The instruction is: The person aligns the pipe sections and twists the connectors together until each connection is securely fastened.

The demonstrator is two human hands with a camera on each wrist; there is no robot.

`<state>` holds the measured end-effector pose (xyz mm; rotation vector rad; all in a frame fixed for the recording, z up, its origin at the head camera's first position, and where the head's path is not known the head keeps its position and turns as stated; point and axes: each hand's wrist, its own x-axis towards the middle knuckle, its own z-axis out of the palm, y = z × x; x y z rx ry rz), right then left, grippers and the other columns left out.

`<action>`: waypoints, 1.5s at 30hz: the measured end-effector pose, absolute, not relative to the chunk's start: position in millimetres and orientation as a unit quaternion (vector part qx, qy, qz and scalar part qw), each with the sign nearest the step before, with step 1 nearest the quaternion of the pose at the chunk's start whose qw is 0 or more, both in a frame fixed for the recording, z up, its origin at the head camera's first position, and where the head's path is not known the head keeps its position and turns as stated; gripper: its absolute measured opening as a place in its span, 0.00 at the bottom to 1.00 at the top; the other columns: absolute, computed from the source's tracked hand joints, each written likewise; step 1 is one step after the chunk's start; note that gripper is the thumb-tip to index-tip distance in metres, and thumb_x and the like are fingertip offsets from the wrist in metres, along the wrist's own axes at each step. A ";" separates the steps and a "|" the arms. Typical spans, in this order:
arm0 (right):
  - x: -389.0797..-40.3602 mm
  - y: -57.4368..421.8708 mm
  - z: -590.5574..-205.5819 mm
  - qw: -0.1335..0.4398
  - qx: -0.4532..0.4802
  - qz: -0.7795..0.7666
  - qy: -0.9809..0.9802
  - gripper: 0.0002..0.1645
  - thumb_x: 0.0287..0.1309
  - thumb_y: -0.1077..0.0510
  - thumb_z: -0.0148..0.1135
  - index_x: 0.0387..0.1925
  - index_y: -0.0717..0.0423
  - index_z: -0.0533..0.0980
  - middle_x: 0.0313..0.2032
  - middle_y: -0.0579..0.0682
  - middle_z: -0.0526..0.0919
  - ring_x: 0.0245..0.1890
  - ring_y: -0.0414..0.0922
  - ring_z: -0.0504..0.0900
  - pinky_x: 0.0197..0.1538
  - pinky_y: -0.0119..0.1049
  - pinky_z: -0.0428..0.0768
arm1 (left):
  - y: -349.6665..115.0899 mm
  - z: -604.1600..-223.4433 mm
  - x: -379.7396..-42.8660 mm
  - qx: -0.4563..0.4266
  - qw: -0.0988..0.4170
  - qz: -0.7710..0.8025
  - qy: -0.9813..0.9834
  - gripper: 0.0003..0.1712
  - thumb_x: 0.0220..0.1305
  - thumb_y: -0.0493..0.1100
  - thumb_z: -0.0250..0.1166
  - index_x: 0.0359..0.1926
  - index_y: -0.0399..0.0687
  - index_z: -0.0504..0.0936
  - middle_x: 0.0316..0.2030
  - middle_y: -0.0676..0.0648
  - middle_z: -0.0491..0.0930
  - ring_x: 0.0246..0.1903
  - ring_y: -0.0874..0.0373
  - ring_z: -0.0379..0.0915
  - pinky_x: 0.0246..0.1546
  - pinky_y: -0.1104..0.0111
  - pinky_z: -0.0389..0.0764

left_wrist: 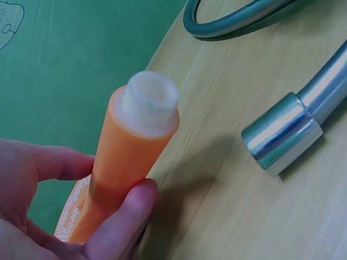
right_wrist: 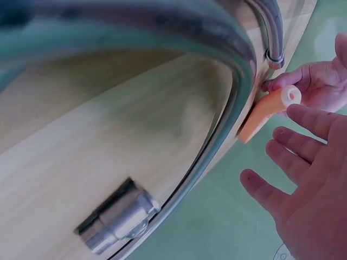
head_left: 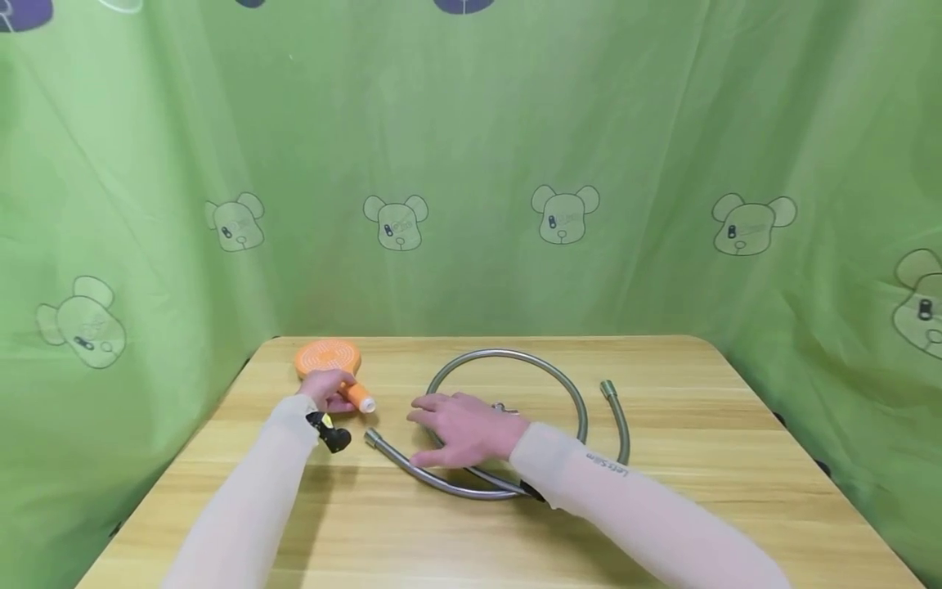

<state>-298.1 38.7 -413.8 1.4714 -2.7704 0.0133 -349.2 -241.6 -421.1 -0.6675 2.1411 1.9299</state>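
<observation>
An orange shower head [head_left: 327, 357] with a round perforated face lies toward the back left of the table. My left hand [head_left: 329, 390] pinches its handle [left_wrist: 129, 151] between thumb and fingers, and the white threaded end [left_wrist: 152, 97] points away from the palm. A metal shower hose [head_left: 500, 353] lies looped in the middle, one end nut [left_wrist: 282, 132] close to the handle's tip but apart from it. Over the loop's left side hovers my right hand [head_left: 467, 429], fingers spread, holding nothing. A small metal fitting [right_wrist: 122, 216] sits within the loop, partly hidden in the head view.
The hose's other end [head_left: 607, 389] points to the back at the right. The wooden table [head_left: 456, 548] has green curtains [head_left: 471, 278] with bear-like faces behind it and along both sides.
</observation>
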 end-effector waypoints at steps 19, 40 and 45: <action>-297.0 7.2 -427.6 -0.023 0.498 -0.024 -0.867 0.52 0.61 0.23 0.53 0.70 0.58 0.67 0.69 0.55 0.71 0.68 0.48 0.72 0.71 0.38 0.72 | -242.9 -429.1 -357.6 -0.226 0.111 0.654 0.714 0.07 0.65 0.34 0.57 0.41 0.34 0.70 0.24 0.43 0.76 0.22 0.57 0.77 0.32 0.71 0.87; -307.8 -9.6 -434.2 -0.092 0.457 0.024 -0.884 0.56 0.50 0.25 0.67 0.68 0.58 0.69 0.67 0.54 0.72 0.66 0.49 0.72 0.70 0.39 0.72 | -247.1 -429.7 -359.9 -0.221 0.126 0.640 0.725 0.12 0.66 0.36 0.58 0.47 0.32 0.70 0.30 0.41 0.74 0.23 0.56 0.77 0.39 0.69 0.88; -312.9 -10.3 -439.4 -0.109 0.443 0.056 -0.888 0.55 0.47 0.28 0.72 0.68 0.58 0.70 0.68 0.53 0.71 0.67 0.48 0.72 0.71 0.38 0.70 | -246.8 -427.8 -360.1 -0.216 0.130 0.636 0.730 0.12 0.66 0.36 0.57 0.46 0.32 0.70 0.29 0.41 0.75 0.22 0.57 0.78 0.37 0.70 0.88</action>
